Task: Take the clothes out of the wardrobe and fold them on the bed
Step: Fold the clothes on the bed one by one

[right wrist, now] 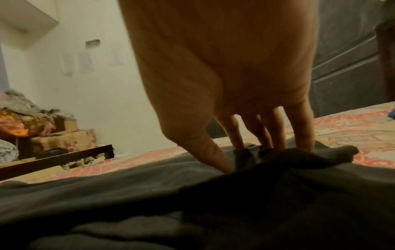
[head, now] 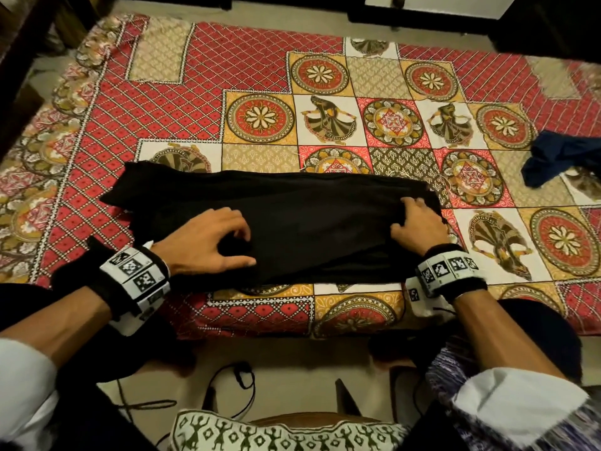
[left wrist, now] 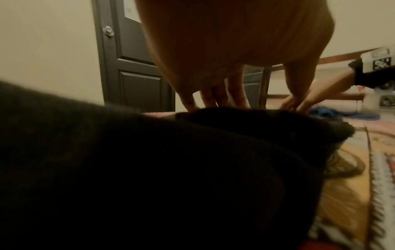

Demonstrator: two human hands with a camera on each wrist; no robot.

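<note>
Head view shows the bed (head: 201, 76) under a red and yellow patterned sheet, and across its near half lies a long black garment (head: 309, 229), folded flat and running left to right. Far right on the sheet sits a crumpled dark blue garment (head: 553, 157), well apart from the black one. Left hand (head: 208, 239) pinches a fold near the cloth's left part, its grip closed on fabric between thumb and curled fingers, while right hand (head: 419, 226) bunches the right end between thumb and fingertips (right wrist: 235, 138).

No legible text, brand or number appears; the wrist bands (head: 135, 271) carry only black-and-white square marker codes (machine patterns, not readable characters).
</note>
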